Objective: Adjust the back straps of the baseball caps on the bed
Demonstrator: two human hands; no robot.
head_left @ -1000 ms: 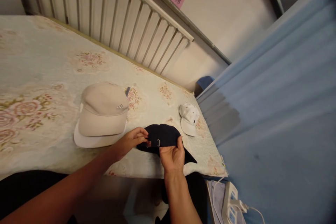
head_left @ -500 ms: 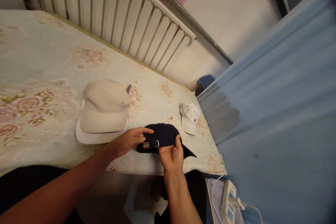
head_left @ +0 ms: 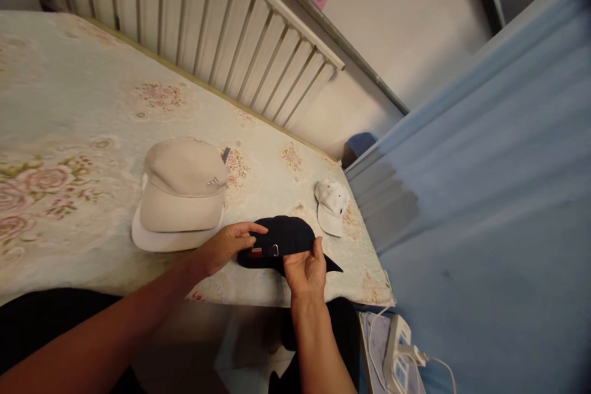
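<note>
A dark navy cap lies near the front edge of the flowered bed sheet, its back strap with a small metal ring and a red-and-white tab facing me. My left hand pinches the strap's left end. My right hand grips the cap's lower right rim, thumb up against the fabric. The brim pokes out to the right under my right hand.
Two stacked caps, beige on white, sit to the left. A small white cap lies at the right. White rail slats run behind. A blue curtain fills the right. A white device with cable lies below.
The navy cap has settled slightly lower and flatter on the sheet. My left fingers have slid along the strap, showing more of the red-and-white tab. The view shifted slightly.
</note>
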